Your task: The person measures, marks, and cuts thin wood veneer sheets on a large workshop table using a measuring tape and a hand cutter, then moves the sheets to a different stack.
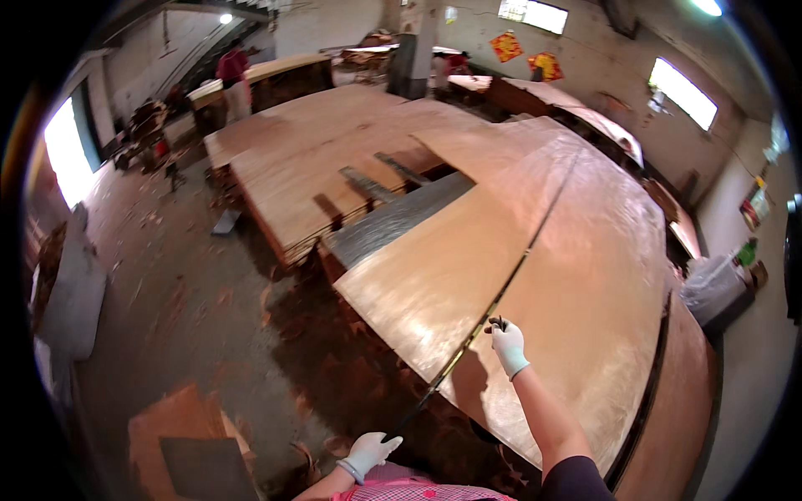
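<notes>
A large stack of pale wood sheets (pixel 585 275), probably veneer, spreads out before me, its top sheet glossy. Across it runs a long, thin, dark strip (pixel 501 292) like a straightedge, from the near edge to the far side. My left hand (pixel 370 453), in a white glove, is closed at the strip's near end, low beside the stack. Over the sheet, just right of the strip, my right hand (pixel 508 346) is closed too, also gloved. Something small and dark shows at its fingers; I cannot tell what it is. A shadow falls on the sheet below it.
Left of the stack lie a grey sheet (pixel 409 217) and a second wide wood stack (pixel 317 167). Wood scraps (pixel 317 376) litter the floor. A person (pixel 234 75) stands at the back left. A pillar (pixel 411 54) rises behind. Plastic bags (pixel 710 288) sit at right.
</notes>
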`<action>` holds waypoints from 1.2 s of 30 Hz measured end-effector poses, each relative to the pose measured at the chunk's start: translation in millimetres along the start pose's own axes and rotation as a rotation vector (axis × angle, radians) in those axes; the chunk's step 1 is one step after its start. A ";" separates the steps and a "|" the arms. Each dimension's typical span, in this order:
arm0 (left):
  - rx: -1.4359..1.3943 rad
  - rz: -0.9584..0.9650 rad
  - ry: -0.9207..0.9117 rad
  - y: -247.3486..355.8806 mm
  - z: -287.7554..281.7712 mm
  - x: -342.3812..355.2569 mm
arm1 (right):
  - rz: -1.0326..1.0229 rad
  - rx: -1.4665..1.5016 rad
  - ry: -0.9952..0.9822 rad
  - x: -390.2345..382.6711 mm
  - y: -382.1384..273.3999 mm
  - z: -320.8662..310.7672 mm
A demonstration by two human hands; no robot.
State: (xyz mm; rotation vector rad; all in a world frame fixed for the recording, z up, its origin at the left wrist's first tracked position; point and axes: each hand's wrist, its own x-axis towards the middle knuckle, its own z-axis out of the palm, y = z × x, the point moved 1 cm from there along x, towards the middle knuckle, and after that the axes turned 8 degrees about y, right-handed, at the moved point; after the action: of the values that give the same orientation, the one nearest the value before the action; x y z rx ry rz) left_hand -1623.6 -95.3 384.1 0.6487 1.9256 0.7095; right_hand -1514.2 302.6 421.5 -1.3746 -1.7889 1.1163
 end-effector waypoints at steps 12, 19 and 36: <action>0.183 0.230 0.343 -51.7 -1.7 -12.7 | -0.826 -0.949 -0.543 -83.5 -150.1 248.1; 0.009 0.012 0.022 -21.4 -40.1 -25.0 | -0.677 -0.867 -0.448 -32.3 -188.3 273.4; -0.487 -0.105 -0.127 22.9 37.0 24.1 | -0.189 -0.130 -0.050 1.8 -2.2 6.0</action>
State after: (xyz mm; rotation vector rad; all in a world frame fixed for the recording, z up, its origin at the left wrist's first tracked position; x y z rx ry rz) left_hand -1596.8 -55.2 371.9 0.2788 1.5746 0.9999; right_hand -1520.8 302.6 420.7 -1.2290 -2.0116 0.9569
